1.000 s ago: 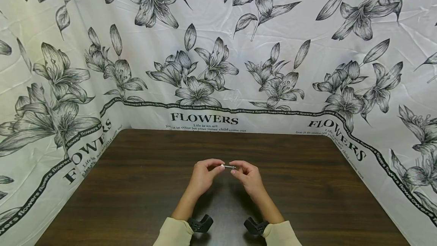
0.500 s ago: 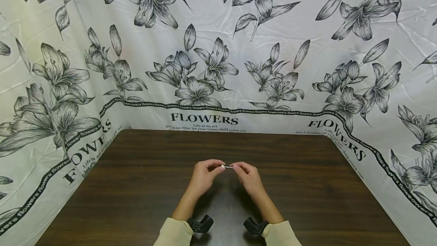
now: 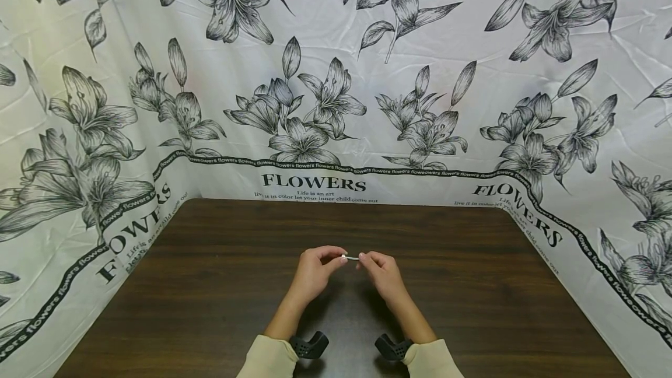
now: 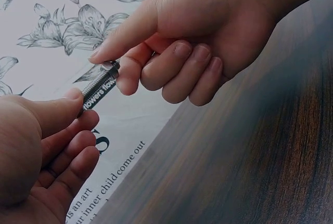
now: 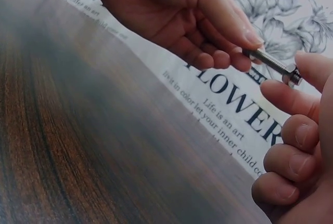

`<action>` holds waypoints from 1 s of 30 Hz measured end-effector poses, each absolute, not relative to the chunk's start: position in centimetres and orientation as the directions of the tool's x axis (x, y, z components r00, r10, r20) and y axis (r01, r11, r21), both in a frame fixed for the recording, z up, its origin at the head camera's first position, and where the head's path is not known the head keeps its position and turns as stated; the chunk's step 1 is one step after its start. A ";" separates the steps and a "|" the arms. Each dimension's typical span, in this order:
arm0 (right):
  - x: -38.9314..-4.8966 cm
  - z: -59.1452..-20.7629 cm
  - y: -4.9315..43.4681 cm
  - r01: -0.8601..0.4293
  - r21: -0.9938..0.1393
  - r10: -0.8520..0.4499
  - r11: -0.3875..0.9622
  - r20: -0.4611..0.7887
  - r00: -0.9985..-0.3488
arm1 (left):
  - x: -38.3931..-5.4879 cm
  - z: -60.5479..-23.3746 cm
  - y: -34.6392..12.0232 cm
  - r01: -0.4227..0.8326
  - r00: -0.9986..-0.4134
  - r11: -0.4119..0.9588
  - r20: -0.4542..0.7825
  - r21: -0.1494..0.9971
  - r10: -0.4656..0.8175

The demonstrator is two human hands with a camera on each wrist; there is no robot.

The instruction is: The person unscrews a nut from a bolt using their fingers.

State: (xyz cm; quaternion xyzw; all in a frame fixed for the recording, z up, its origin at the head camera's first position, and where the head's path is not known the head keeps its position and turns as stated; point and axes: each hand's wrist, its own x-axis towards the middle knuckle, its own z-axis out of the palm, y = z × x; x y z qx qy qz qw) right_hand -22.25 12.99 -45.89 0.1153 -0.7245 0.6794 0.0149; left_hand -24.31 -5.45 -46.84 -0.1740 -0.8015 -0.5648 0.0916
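Above the table's middle, a small metal bolt (image 3: 353, 258) lies nearly level between the two hands in the head view. My left hand (image 3: 312, 273) pinches its left end between thumb and index finger, hiding that end. In the right wrist view the bolt's threaded shank (image 5: 269, 61) shows, with a hex nut (image 5: 287, 76) near its right end. My right hand (image 3: 385, 276) has thumb and index finger on either side of this nut. Its other fingers are curled in toward the palm, as the left wrist view shows.
Beneath the hands is a dark wood-grain table (image 3: 236, 308). A white curtain (image 3: 367, 139) with printed flowers and lettering hangs behind it and along both sides. Each wrist wears a black band (image 3: 310, 345) below a pale yellow sleeve (image 3: 269, 357).
The right thumb and index finger were spread, showing the bolt's right end; they have since drawn together over it. The left hand and the bolt have stayed nearly in place.
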 end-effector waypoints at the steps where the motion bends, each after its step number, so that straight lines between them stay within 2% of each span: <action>1: -22.2 -45.9 13.0 -0.194 -0.980 -0.151 0.046 0.185 -0.971 | -24.3 -46.8 -5.5 0.381 -0.923 0.301 0.342 0.874 0.176; 5: -22.2 -45.8 13.0 -0.199 -0.980 -0.159 0.026 0.192 -0.968 | -24.3 -46.8 -5.5 0.376 -0.925 0.298 0.338 0.877 0.174; 15: -23.7 -48.8 13.4 -0.240 -0.969 -0.150 -0.053 0.245 -0.958 | -24.3 -46.9 -5.6 0.382 -0.923 0.301 0.345 0.874 0.170; 30: -23.0 -47.4 13.5 -0.288 -0.951 -0.183 -0.112 0.305 -0.935 | -24.2 -46.7 -5.6 0.376 -0.925 0.305 0.337 0.875 0.174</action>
